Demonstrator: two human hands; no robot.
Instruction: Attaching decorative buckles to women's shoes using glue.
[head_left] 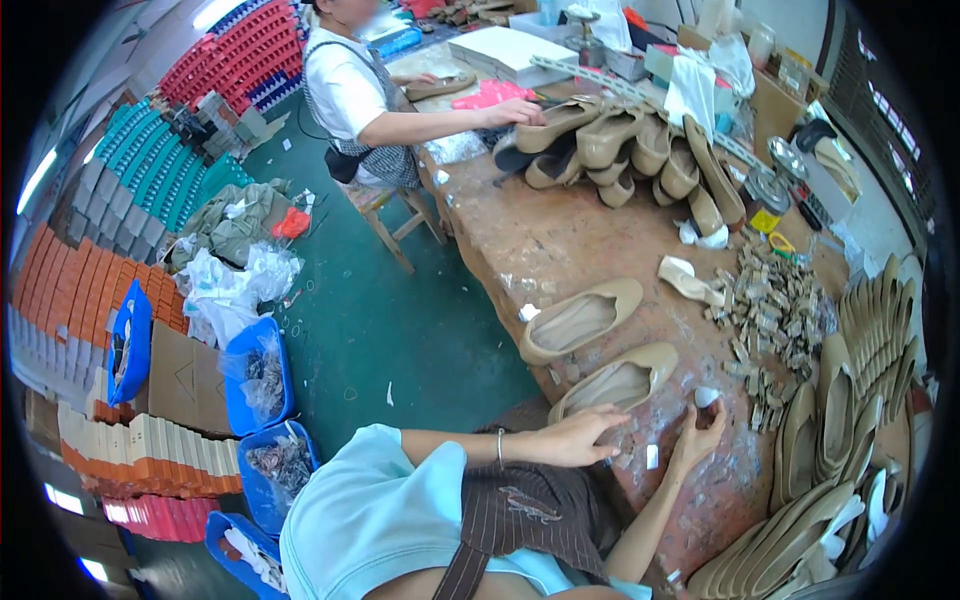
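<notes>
Fingers apart, my left hand [578, 437] hovers over the table edge beside a beige flat shoe [655, 365]; whether it touches the shoe I cannot tell. My right hand [700, 440] has its fingertips closed around a small white rounded wad [706, 397], material unclear. Behind the nearer shoe lies a second beige flat shoe [625, 292], pointing the same way. On the worn brown table [520, 235], a small white rectangular piece [652, 457] sits between my hands.
Small brown pieces [770, 310] are heaped at the right. Beige shoes [800, 530] stand in rows near my right arm; more shoes [610, 140] lie at the far side, where a co-worker's hand [515, 112] reaches. Blue bins [262, 375] stand on the floor left.
</notes>
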